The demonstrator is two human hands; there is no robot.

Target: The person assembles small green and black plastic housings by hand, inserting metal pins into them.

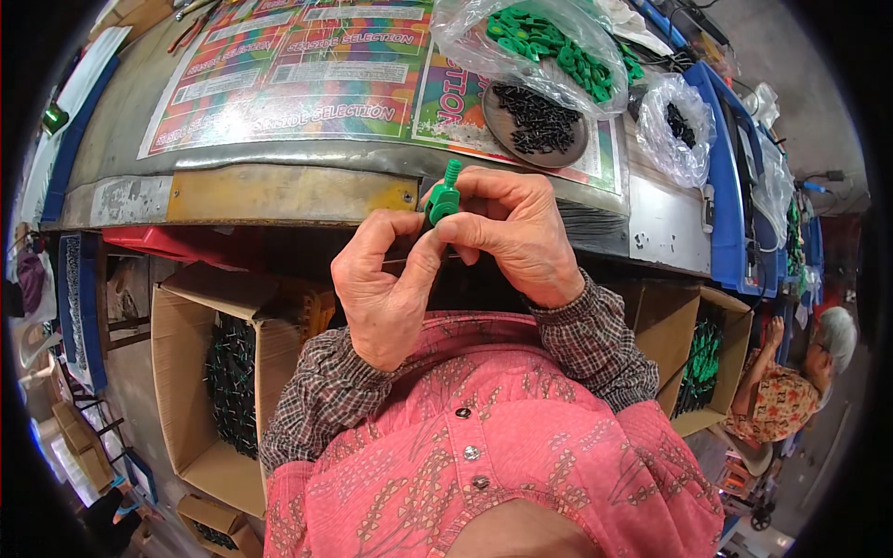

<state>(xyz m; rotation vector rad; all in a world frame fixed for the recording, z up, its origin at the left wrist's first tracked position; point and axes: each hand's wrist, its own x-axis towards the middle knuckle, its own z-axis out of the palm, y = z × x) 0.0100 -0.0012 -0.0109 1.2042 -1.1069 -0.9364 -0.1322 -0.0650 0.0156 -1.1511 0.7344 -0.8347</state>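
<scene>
Green part (444, 202) partly hidden, bag (464, 35) cropped

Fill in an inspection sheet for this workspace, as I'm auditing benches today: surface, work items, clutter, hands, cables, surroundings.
Surface: metal bench, partly covered by colourful printed sheets.
Work items: green piece, threaded end up; green parts in a clear bag; small black parts on a round dish.
Clutter: second clear bag with dark contents, beside a blue crate.
Hands: left hand and right hand both pinch the green piece.
Cables: possible dark cord at far right, too small to confirm.
Surroundings: open cardboard boxes holding parts on both sides; another person at right.
</scene>
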